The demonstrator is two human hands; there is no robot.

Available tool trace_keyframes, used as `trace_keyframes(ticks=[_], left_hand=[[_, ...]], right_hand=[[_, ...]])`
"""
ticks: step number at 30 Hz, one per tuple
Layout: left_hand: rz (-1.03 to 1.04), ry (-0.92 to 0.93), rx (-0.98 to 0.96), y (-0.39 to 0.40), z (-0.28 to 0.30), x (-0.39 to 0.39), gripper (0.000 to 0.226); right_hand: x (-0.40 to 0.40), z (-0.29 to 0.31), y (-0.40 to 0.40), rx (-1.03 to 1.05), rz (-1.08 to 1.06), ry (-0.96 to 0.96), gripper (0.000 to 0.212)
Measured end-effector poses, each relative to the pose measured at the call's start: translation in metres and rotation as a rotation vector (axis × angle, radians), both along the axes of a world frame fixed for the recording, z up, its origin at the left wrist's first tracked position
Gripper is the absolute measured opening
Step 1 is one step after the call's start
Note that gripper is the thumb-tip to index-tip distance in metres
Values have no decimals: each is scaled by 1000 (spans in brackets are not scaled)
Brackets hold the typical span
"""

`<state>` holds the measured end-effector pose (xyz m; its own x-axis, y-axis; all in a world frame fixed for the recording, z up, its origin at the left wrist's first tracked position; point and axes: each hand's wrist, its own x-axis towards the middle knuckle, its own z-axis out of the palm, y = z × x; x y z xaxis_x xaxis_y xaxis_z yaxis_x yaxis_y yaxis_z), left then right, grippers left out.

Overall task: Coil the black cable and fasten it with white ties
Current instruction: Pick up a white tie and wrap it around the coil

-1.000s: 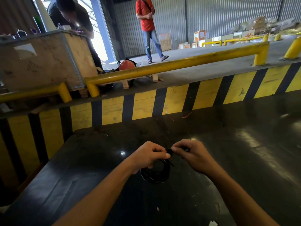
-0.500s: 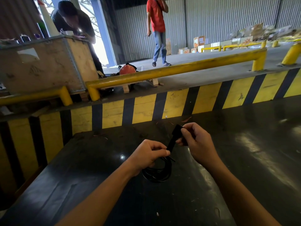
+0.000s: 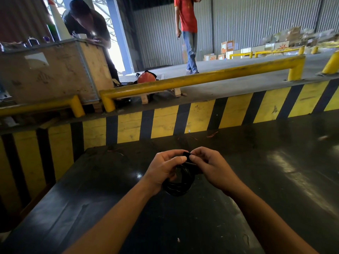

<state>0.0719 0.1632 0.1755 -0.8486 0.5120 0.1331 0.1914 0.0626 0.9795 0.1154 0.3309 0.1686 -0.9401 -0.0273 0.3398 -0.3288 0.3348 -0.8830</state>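
Note:
A small coil of black cable (image 3: 178,186) hangs just above the dark table (image 3: 256,180) between my hands. My left hand (image 3: 163,169) grips the coil's top left with fingers curled and thumb pressed toward the other hand. My right hand (image 3: 211,166) pinches a black strap end (image 3: 187,154) at the top of the coil, thumb tip almost touching my left thumb. No white tie shows in the head view; my fingers hide the top of the coil.
The table ends at a yellow and black striped wall (image 3: 165,123) with a yellow rail (image 3: 201,79) above. A wooden crate (image 3: 51,70) stands at the back left, a person leaning over it. Another person in a red shirt (image 3: 187,33) walks on the raised floor.
My right hand, which had pulled the black strap up and away from the coil, has come back down to meet my left hand at the coil's top. The coil has lifted slightly.

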Motion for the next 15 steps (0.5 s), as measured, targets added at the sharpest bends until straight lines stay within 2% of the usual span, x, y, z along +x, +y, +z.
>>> trace_keyframes(ticks=[5,10,13,15], left_hand=[[36,32,-61,2,-4,0,23],[104,41,-54,8,-3,1,19],[112,12,-14,9,-1,3,20],[137,-34,19,10,1,2,21]], right_hand=[[1,4,0,-104,-7,-66,16],[2,5,0,-111,-33,-95,24],[6,4,2,-69,-39,-79,35],[9,5,4,40,-84,-1,43]])
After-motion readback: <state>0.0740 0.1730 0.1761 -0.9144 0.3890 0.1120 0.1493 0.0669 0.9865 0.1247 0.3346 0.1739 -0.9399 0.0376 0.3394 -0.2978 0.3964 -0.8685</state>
